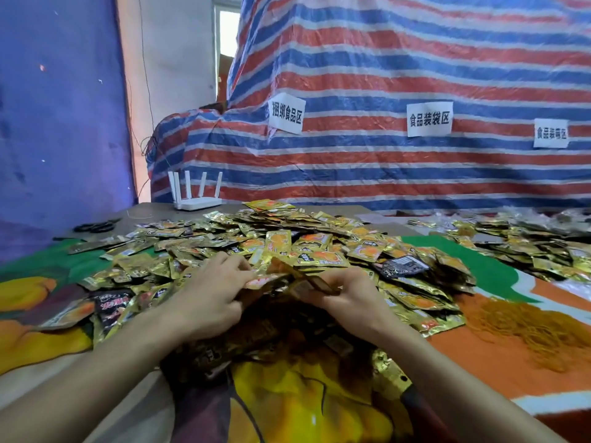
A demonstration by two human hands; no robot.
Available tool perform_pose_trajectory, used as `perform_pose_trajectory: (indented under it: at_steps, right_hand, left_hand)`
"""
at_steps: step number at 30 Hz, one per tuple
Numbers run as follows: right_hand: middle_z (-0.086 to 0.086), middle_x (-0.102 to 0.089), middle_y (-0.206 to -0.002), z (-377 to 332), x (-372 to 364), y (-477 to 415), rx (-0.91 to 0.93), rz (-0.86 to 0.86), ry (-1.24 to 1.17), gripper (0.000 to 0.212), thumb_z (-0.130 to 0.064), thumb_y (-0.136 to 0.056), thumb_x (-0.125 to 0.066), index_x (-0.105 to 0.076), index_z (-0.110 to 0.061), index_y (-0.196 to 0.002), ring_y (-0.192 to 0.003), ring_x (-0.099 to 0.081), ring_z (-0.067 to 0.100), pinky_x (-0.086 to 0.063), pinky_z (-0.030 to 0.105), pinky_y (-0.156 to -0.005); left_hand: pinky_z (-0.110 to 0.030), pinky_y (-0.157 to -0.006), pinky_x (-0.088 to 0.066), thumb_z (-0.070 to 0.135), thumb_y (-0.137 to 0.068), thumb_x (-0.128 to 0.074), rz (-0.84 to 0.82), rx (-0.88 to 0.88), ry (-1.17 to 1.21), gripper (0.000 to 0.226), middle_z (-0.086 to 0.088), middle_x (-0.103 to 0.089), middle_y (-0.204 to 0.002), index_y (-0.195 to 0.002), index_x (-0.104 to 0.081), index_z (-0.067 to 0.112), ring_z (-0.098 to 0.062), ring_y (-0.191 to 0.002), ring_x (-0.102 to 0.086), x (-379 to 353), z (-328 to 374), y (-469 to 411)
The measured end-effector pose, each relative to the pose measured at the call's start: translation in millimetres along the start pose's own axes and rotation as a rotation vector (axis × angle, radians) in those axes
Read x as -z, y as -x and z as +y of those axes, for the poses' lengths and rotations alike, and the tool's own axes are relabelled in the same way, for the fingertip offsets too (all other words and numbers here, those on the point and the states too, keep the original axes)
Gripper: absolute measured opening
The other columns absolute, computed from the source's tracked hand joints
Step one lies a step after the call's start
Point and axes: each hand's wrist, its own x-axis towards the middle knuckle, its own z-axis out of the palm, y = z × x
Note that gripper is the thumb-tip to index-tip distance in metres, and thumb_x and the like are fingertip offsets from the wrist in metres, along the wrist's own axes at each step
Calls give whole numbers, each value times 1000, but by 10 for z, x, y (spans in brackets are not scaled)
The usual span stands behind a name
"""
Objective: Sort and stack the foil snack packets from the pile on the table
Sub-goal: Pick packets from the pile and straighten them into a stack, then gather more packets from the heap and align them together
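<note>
Near the middle of the table [150,212], a broad pile of foil snack packets [287,238] spreads from the left side across to the right, and both hands work at its near edge. The left hand [211,292] is curled, its fingers pinching a small bunch of packets [281,278], while the right hand [348,295] closes on the same bunch from the other side, thumb on top. The packets look light, thin and flat, with crinkled gold foil that catches the light; some show orange print, a few are black. Such foil is likely slippery and springy, so a stack would probably slide apart unless it is squeezed across the flat faces, near the sealed ends. A heap of orange rubber bands [524,327] lies to the right on the printed cloth [319,404]. More packets [527,247] lie far right, well apart. A white router [196,199] stands at the far edge.
</note>
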Motion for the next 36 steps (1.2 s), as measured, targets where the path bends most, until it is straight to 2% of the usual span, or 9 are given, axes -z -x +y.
perform_pose_trajectory:
  at_steps: [7,10,15,17,20,24,26,30,36]
  right_hand:
    - [1,-77,-78,-2,37,-274,-218,312,-440,8,-14,-84,-80,-76,-19,-88,-64,-71,12,-53,22,-53]
    - [5,-78,-80,75,-16,-406,-346,416,-613,7,-20,-84,-81,-76,-17,-88,-73,-73,21,-54,28,-53]
    - [9,-66,-89,223,-198,-514,-566,580,-733,51,-47,-84,-78,-67,2,-93,-83,-64,25,-57,59,-86]
    - [12,-61,-89,227,-225,-534,-597,565,-770,46,-51,-91,-69,-61,-6,-91,-80,-61,27,-54,65,-89]
    - [12,-73,-87,185,-217,-547,-688,485,-940,42,-48,-100,-58,-62,-6,-104,-77,-72,31,-61,56,-78]
    - [12,-77,-89,189,-189,-498,-661,295,-1107,26,-35,-99,-60,-71,-11,-100,-79,-76,34,-62,55,-71]
    - [11,-70,-94,174,-168,-440,-653,242,-1119,20,-20,-83,-66,-70,-16,-103,-91,-67,41,-57,48,-85]
    - [13,-71,-89,112,-200,-400,-648,151,-1085,21,4,-85,-56,-60,0,-105,-79,-67,28,-53,42,-76]
    - [11,-74,-109,155,-228,-418,-502,301,-856,37,-15,-87,-77,-64,-5,-120,-106,-69,35,-52,59,-98]
  left_hand:
    - [-5,-71,-41,18,-95,-66,421,190,710,28,22,-64,-93,-112,-51,35,18,-79,-59,-19,-14,-231]
    - [-14,-50,-41,34,-98,-60,526,352,804,9,9,-65,-73,-98,-59,25,5,-55,-60,-4,44,-387]
    - [-14,-37,-27,55,-92,-55,585,412,979,50,12,-41,-37,-61,-45,17,-4,-31,-33,-87,141,-549]
    - [-22,-52,-39,60,-85,-57,497,465,1151,49,14,-48,-54,-75,-53,12,-3,-48,-44,-188,172,-587]
    - [-36,-102,-45,43,-96,-60,349,628,1480,55,-2,-65,-117,-129,-48,0,-20,-115,-61,-361,272,-591]
    - [-27,-47,-55,31,-96,-60,166,692,1643,27,-9,-73,-68,-90,-68,6,-22,-52,-69,-384,248,-516]
    - [-28,-45,-54,33,-93,-58,120,693,1747,29,-11,-70,-68,-81,-70,10,-25,-49,-66,-364,212,-487]
    - [-26,-47,-51,34,-89,-56,142,697,1806,28,-6,-67,-64,-68,-63,17,-24,-48,-63,-400,147,-471]
    - [-32,-52,-56,45,-91,-62,165,545,1761,34,-9,-73,-82,-93,-78,15,-26,-63,-69,-376,152,-461]
